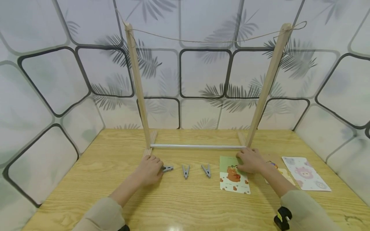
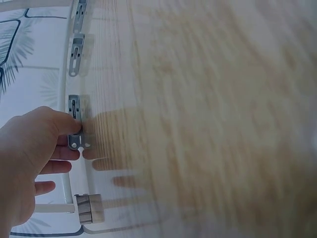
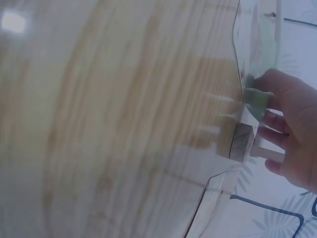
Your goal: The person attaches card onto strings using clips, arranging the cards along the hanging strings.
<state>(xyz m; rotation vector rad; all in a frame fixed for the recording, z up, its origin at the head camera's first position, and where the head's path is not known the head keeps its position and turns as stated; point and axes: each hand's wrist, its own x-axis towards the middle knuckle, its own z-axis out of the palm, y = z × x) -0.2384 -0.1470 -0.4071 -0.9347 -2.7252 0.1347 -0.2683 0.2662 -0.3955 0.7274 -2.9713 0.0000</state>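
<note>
My left hand (image 1: 150,169) pinches a grey clothespin (image 1: 167,168) between thumb and fingers, close over the table; the left wrist view shows the thumb (image 2: 69,124) on its side. Two more grey clothespins, one in the middle (image 1: 186,172) and one to its right (image 1: 206,171), lie in a row on the wood. At the right, my right hand (image 1: 251,160) grips the right edge of a green and white card (image 1: 234,176) with a bear printed on it. In the right wrist view that card (image 3: 257,101) bows where thumb and fingers meet it.
Behind the hands stands a wooden frame with a left post (image 1: 138,93), a right post (image 1: 267,86), a white crossbar (image 1: 196,146) and a slack string (image 1: 199,41) between the tops. Right of my right hand lie a pink and white card (image 1: 306,173) and a yellow card (image 1: 285,175).
</note>
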